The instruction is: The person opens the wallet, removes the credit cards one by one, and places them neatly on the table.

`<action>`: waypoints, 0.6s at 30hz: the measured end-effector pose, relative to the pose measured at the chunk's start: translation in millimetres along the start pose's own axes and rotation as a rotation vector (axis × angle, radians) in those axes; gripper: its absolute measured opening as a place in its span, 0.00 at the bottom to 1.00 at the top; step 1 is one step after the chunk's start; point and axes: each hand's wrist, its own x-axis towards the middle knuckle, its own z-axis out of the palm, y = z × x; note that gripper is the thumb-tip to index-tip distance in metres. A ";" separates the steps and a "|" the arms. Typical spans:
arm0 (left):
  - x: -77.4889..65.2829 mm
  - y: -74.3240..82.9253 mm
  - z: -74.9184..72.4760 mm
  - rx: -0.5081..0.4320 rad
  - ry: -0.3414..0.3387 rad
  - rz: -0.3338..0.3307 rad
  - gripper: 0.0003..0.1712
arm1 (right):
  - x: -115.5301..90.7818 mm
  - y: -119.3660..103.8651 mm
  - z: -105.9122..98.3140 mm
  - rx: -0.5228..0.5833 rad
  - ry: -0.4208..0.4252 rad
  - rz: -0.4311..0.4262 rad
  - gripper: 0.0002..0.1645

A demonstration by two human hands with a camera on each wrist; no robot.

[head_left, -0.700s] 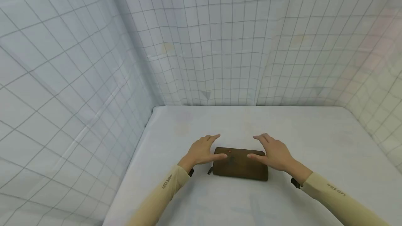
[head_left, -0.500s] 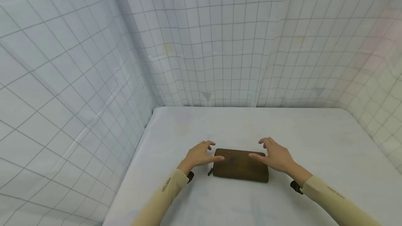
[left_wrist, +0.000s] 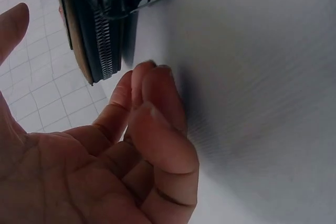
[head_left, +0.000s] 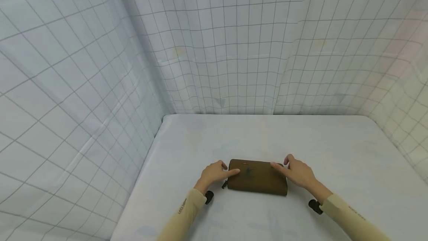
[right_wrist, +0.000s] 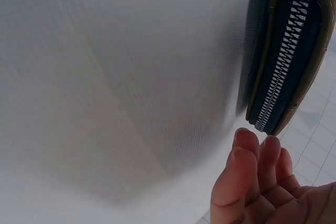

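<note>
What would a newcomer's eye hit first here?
The brown rectangular leather-looking wallet, on the white tabletop, below centre in the head view. Then the bare left hand and bare right hand, one at each short end. In the wrist views, the wallet's silver zipper teeth.

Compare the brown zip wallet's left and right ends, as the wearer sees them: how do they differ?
The left end has a dark zip pull sticking out; on the right end, no pull shows, only zip teeth. In the head view, the left end sits slightly higher in the picture than the right end. Both show zip teeth along a dark strip edged in brown.
</note>
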 end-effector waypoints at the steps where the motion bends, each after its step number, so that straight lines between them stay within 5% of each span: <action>1: 0.2 0.0 1.2 0.004 0.004 0.003 0.41 | -0.5 0.5 0.4 0.002 -0.009 0.021 0.38; 7: -1.3 1.3 5.4 0.034 0.038 0.028 0.35 | -1.6 3.4 5.1 -0.009 -0.076 0.100 0.37; 18: -2.2 0.1 12.7 0.029 0.063 0.079 0.29 | -7.4 2.2 18.2 0.007 -0.076 0.095 0.37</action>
